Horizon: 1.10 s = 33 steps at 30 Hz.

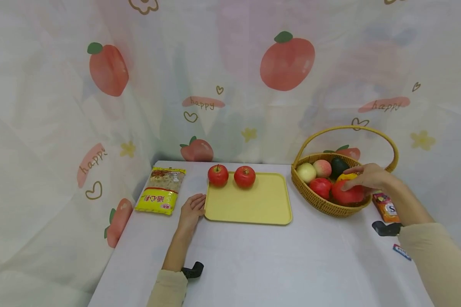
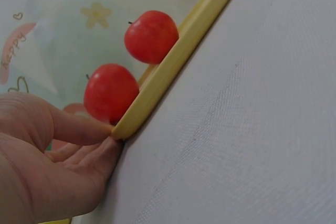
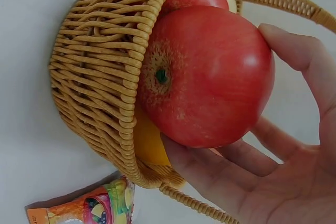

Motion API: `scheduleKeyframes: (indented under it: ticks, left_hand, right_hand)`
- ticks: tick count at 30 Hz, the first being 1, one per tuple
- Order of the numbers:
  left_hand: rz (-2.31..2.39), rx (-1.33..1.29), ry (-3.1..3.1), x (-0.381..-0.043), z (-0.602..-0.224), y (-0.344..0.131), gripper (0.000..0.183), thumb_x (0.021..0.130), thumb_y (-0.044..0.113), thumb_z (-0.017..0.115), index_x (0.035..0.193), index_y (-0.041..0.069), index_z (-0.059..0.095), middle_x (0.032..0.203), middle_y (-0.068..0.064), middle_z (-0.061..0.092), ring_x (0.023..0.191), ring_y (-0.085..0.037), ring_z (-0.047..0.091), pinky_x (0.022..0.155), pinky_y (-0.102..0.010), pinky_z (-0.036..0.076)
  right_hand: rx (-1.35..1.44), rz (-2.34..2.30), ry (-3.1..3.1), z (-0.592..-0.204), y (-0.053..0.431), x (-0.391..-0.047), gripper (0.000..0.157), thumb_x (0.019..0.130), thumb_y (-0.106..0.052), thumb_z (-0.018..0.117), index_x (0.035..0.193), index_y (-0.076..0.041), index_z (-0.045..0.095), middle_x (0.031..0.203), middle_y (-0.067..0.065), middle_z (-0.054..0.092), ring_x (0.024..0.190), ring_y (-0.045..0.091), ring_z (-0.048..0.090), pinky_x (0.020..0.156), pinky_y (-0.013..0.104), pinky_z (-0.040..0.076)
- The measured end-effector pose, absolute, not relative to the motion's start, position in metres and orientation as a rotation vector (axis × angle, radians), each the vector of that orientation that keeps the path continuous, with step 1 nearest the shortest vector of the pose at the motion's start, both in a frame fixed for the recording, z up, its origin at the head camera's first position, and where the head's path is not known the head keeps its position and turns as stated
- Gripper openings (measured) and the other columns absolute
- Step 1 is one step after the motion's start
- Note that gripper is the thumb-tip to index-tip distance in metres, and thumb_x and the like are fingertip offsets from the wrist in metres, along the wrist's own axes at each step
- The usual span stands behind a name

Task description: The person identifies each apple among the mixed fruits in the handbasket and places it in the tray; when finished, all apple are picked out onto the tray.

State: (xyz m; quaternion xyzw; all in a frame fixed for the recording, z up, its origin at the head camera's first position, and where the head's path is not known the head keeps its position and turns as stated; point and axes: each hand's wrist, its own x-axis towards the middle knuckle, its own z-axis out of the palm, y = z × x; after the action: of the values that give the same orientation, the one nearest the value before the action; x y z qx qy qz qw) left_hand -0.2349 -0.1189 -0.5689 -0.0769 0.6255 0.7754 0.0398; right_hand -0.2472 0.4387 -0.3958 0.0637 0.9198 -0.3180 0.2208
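Observation:
My right hand [image 1: 365,179] reaches over the wicker basket [image 1: 318,204]. Its thumb and fingers grip a large red fruit [image 3: 210,77] with a speckled brown patch around a green spot; the fruit is at the basket's rim, its exact kind unclear. At the left edge of the yellow tray [image 1: 249,204], my left hand [image 1: 192,211] pinches the rim, thumb and fingertips meeting it in the left wrist view. Two red apples, a left one [image 1: 217,175] and a right one [image 1: 244,177], sit on the tray's back left part.
In the basket lie a pale round fruit [image 1: 306,173], a peach [image 1: 322,168], a dark green fruit [image 1: 339,167], a smaller red fruit [image 1: 320,187] and something yellow [image 1: 345,177]. A yellow food bag [image 1: 160,190] lies left, an orange packet [image 1: 386,207] and a small blue packet [image 1: 402,251] right.

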Motion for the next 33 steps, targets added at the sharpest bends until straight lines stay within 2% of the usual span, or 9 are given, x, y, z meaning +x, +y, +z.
scheduleKeyframes:
  ticks: [8,12,19,23,25,27,28,31,33]
  left_hand:
    - [2.373,-0.254,1.902,-0.234,-0.569,-0.12,0.064,0.088,-0.029,0.048,0.148,-0.008,0.045,0.151,-0.028,0.052,0.143,-0.037,0.049,0.117,-0.044,0.043]
    - [2.379,-0.253,1.893,-0.235,-0.569,-0.121,0.065,0.088,-0.029,0.048,0.149,-0.008,0.044,0.151,-0.027,0.052,0.143,-0.036,0.049,0.118,-0.044,0.043]
    - [2.368,-0.25,1.904,-0.232,-0.568,-0.122,0.064,0.088,-0.028,0.048,0.149,-0.008,0.044,0.151,-0.028,0.051,0.144,-0.037,0.048,0.118,-0.044,0.042]
    - [2.343,-0.278,1.917,-0.232,-0.569,-0.122,0.063,0.09,-0.026,0.05,0.149,-0.006,0.045,0.151,-0.025,0.053,0.143,-0.035,0.05,0.117,-0.043,0.043]
    - [2.338,-0.282,1.918,-0.232,-0.57,-0.122,0.063,0.09,-0.026,0.05,0.15,-0.005,0.045,0.152,-0.025,0.052,0.143,-0.035,0.05,0.117,-0.043,0.043]
    - [2.341,-0.281,1.914,-0.233,-0.57,-0.122,0.062,0.091,-0.025,0.05,0.15,-0.005,0.045,0.152,-0.025,0.052,0.143,-0.035,0.049,0.117,-0.043,0.043]
    - [2.346,-0.275,1.912,-0.233,-0.57,-0.122,0.062,0.091,-0.026,0.05,0.15,-0.006,0.045,0.152,-0.026,0.052,0.144,-0.036,0.049,0.117,-0.043,0.043]
    - [2.36,-0.25,1.906,-0.233,-0.569,-0.121,0.062,0.091,-0.026,0.049,0.15,-0.007,0.044,0.152,-0.028,0.051,0.144,-0.037,0.048,0.118,-0.044,0.042]
    - [2.358,-0.241,1.91,-0.234,-0.568,-0.12,0.062,0.091,-0.026,0.049,0.15,-0.008,0.043,0.152,-0.028,0.05,0.144,-0.037,0.048,0.118,-0.044,0.042]
  right_hand:
    - [0.18,-0.872,2.629,-0.397,0.442,-0.242,0.1,0.084,-0.054,0.082,0.153,0.005,0.042,0.135,0.036,0.049,0.104,0.034,0.06,0.097,0.052,0.058]
    - [0.217,-0.94,2.62,-0.398,0.444,-0.24,0.105,0.085,-0.056,0.081,0.158,0.004,0.035,0.142,0.04,0.044,0.11,0.042,0.062,0.103,0.06,0.053]
    - [0.192,-0.948,2.664,-0.402,0.44,-0.237,0.11,0.085,-0.058,0.08,0.162,-0.001,0.027,0.152,0.047,0.027,0.127,0.057,0.037,0.105,0.072,0.042]
    - [0.164,-0.996,2.692,-0.4,0.431,-0.236,0.109,0.086,-0.056,0.08,0.165,-0.006,0.024,0.156,0.045,0.026,0.137,0.061,0.029,0.108,0.078,0.032]
    - [0.155,-1.071,2.687,-0.399,0.425,-0.235,0.109,0.086,-0.052,0.081,0.166,-0.009,0.022,0.158,0.042,0.028,0.14,0.059,0.027,0.11,0.078,0.031]
    - [0.134,-1.161,2.683,-0.399,0.419,-0.235,0.108,0.087,-0.048,0.082,0.167,-0.011,0.02,0.159,0.039,0.03,0.142,0.057,0.029,0.111,0.073,0.036]
    - [0.123,-1.203,2.682,-0.399,0.416,-0.235,0.107,0.087,-0.046,0.083,0.167,-0.012,0.021,0.159,0.038,0.032,0.142,0.055,0.031,0.11,0.066,0.043]
    - [0.074,-1.304,2.688,-0.4,0.407,-0.233,0.104,0.087,-0.041,0.085,0.167,-0.012,0.024,0.159,0.033,0.038,0.141,0.049,0.035,0.098,0.032,0.054]
    - [0.054,-1.354,2.689,-0.401,0.402,-0.232,0.102,0.087,-0.038,0.085,0.166,-0.011,0.026,0.158,0.03,0.041,0.14,0.045,0.037,0.085,0.015,0.05]
